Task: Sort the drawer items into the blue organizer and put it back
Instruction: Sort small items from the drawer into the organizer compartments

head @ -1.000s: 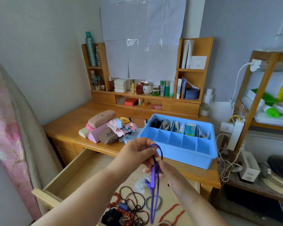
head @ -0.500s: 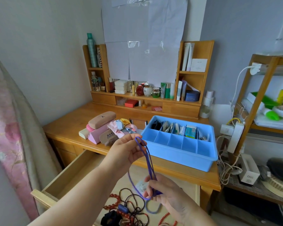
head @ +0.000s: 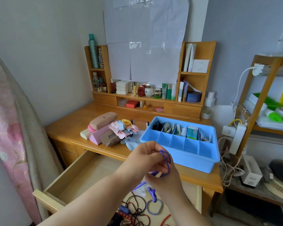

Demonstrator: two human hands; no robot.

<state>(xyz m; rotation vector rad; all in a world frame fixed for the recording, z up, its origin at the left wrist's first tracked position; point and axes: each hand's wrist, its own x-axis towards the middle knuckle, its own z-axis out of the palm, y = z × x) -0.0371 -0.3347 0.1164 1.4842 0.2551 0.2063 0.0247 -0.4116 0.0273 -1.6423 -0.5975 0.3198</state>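
Above the open drawer (head: 82, 175): a purple cord (head: 166, 160) is pinched by both hands.
Left hand (head: 144, 158): fingers curled round the cord's loops.
Right hand (head: 165, 180): fingers closed on the cord.
Desk's right front corner: blue organizer (head: 183, 144).

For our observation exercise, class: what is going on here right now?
A person holds a purple cord in both hands, left hand and right hand, apparently coiling it over the open drawer. The blue organizer sits on the desk, back row filled, front row looking empty. Beads remain in the drawer.

Soft, even daylight; faint shadows, wide-angle bending at edges, slight blur.
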